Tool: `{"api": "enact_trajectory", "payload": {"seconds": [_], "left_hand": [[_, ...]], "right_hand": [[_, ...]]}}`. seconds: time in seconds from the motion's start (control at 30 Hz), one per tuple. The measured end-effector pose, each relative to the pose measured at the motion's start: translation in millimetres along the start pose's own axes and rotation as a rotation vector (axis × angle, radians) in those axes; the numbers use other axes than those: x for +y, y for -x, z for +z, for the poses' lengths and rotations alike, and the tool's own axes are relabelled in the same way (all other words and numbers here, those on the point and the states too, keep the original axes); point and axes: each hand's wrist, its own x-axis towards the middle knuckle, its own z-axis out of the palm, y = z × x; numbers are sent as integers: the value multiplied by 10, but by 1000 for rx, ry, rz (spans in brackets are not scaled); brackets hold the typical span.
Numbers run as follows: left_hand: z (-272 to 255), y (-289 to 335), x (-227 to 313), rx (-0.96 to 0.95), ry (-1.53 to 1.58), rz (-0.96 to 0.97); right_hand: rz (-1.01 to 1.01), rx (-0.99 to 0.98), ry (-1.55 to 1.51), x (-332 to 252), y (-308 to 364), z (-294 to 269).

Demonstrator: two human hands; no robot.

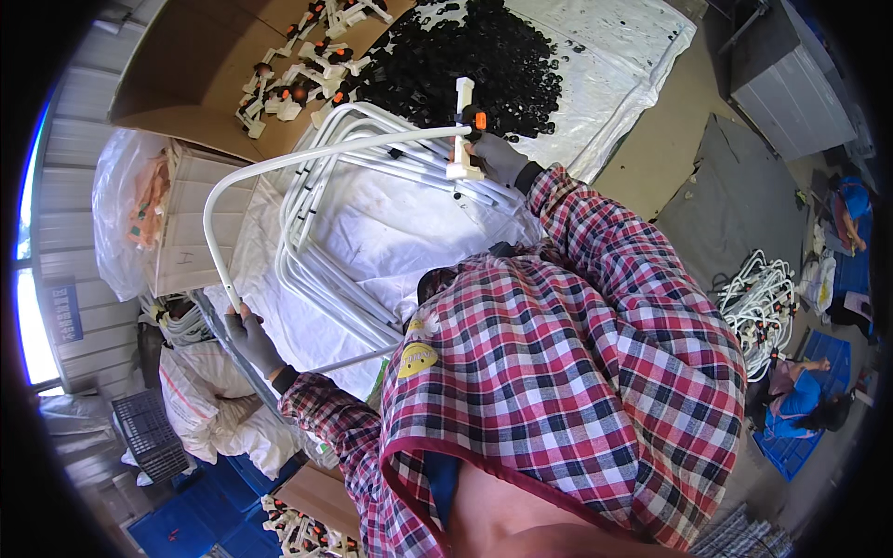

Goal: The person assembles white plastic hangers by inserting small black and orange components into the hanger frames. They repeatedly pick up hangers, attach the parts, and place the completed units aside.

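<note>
A white bent tube (pixel 353 141) spans between my two hands, raised over the table. My left hand (pixel 251 342), in a grey glove with bare fingertips, is closed round its lower left end. At the other end sits a white plastic fitting (pixel 462 158) with an orange and black part. My right hand (pixel 503 160), gloved the same way, grips this fitting from the right, its fingers partly hidden behind it. Beneath lies a stack of similar white bent tubes (pixel 290 209), some with small black pieces on them, on a white sheet (pixel 367 219).
A pile of small black parts (pixel 484 70) covers the far sheet. Left of it, a cardboard box (pixel 181 70) holds several white fittings (pixel 312 79). Bundled white tubes (pixel 758 312) lie on the floor at right, near two people (pixel 800 395). Woven sacks (pixel 200 381) stand at left.
</note>
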Motion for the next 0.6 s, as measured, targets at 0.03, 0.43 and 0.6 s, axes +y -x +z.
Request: {"api": "enact_trajectory", "payload": {"seconds": [0.03, 0.43, 0.6], "left_hand": [[-12, 17, 19, 13, -16, -27], [529, -67, 1140, -282, -4, 101], [1056, 37, 1901, -405, -53, 387]], "right_hand": [[-54, 36, 145, -4, 35, 22], [-433, -189, 1450, -1577, 317, 1015], [-750, -369, 931, -2211, 130, 1732]]}}
